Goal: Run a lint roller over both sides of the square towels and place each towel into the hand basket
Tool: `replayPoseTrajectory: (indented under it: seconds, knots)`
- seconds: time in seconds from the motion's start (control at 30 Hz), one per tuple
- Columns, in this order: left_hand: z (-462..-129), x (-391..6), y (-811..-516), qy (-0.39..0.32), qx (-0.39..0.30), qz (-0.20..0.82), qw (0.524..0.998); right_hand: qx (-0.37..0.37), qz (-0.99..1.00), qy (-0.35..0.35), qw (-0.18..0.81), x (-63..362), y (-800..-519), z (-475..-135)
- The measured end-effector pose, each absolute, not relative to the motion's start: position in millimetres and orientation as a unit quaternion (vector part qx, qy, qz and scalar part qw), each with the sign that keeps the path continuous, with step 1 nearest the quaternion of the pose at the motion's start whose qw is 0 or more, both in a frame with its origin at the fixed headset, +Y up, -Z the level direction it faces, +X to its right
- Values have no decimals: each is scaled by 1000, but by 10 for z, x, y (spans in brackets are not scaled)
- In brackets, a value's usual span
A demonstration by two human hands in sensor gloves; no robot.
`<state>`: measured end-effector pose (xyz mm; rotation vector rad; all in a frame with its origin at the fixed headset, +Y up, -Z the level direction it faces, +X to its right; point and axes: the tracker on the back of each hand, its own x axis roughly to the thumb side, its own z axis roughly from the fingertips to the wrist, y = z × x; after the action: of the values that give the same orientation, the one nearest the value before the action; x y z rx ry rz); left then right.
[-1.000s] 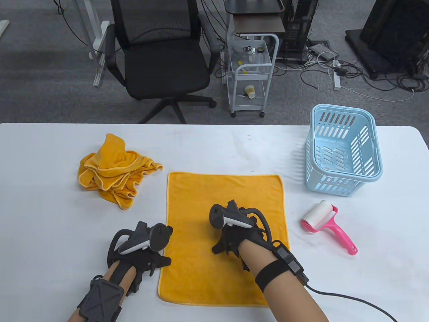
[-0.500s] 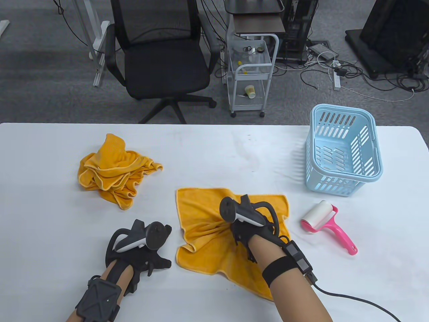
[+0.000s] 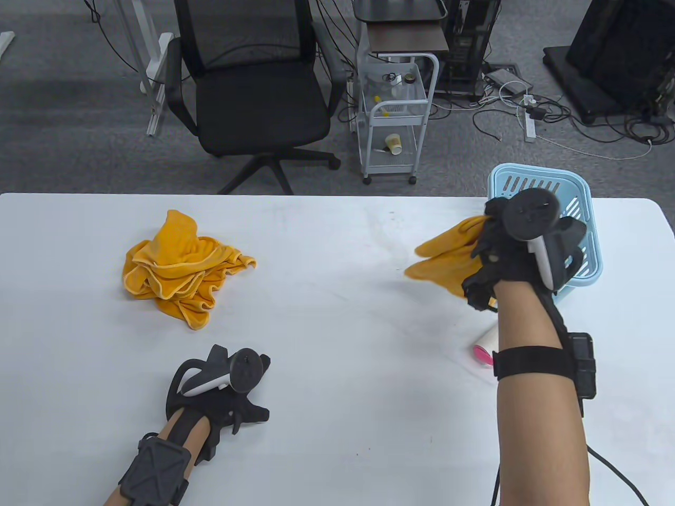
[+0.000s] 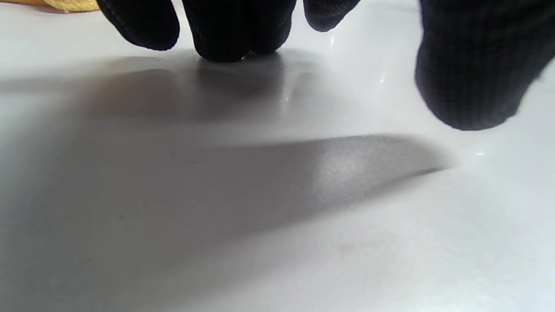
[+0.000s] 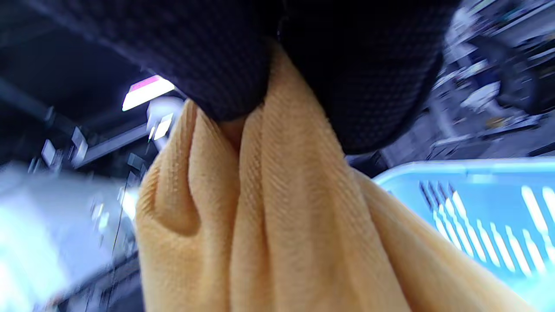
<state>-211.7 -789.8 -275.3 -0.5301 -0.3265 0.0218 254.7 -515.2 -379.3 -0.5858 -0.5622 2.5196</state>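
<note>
Right hand (image 3: 519, 247) grip pinches the bunched orange cloth square towel (image 3: 448, 258), lifted off the white surface (image 3: 337, 327) at 3 o'clock, just beside the light-blue slotted plastic hand basket (image 3: 580, 200), prob. for the drop-in. Left hand (image 3: 221, 387) at 7 o'clock rests w/ fingers relaxed, holding nothing.

Count: 2 gloved hands, left (image 3: 221, 392) and right (image 3: 519, 247); 1 held orange towel (image 3: 448, 258); 1 crumpled orange-towel heap (image 3: 176, 266), number unclear; 1 blue hand basket (image 3: 582, 211); 1 lint roller (image 3: 485, 348).
</note>
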Motion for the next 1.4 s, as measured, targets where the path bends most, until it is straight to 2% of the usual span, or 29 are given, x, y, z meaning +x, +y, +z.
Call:
replayPoseTrajectory:
  seconds: [0.1, 0.2, 0.27, 0.43, 0.5, 0.6, 0.77, 1.0, 1.2, 1.4]
  knots:
    - [-2754, -2117, -7897, -161, -261, 10, 952, -231, 895, -261, 280, 2818, -4949, -3801]
    - [-2754, -2116, -7897, -160, -260, 9, 952, -225, 892, -252, 301, 2982, -5006, -3900]
    - [-2755, -2115, -7897, -160, -260, 8, 952, -221, 900, -203, 318, 3084, -5199, -3989]
    - [-2759, -2116, -7898, -161, -260, 9, 952, -236, 905, -94, 342, 3251, -5923, -4129]
    - [-2760, -2116, -7897, -161, -260, 9, 952, -236, 910, -79, 331, 3248, -6046, -4136]
    - [-2760, -2115, -7898, -161, -259, 8, 952, -217, 926, -62, 303, 3178, -6119, -4137]
    - [-2761, -2109, -7898, -161, -258, 5, 952, -172, 954, -65, 238, 2917, -6016, -4041]
    - [-2759, -2102, -7900, -160, -257, 1, 953, -89, 981, -86, 151, 2385, -5987, -3700]
    - [-2754, -2092, -7901, -159, -255, -4, 954, -35, 987, -104, 114, 2074, -6265, -3334]
    - [-2751, -2082, -7901, -158, -254, -7, 954, -17, 990, -107, 95, 1996, -6653, -3053]
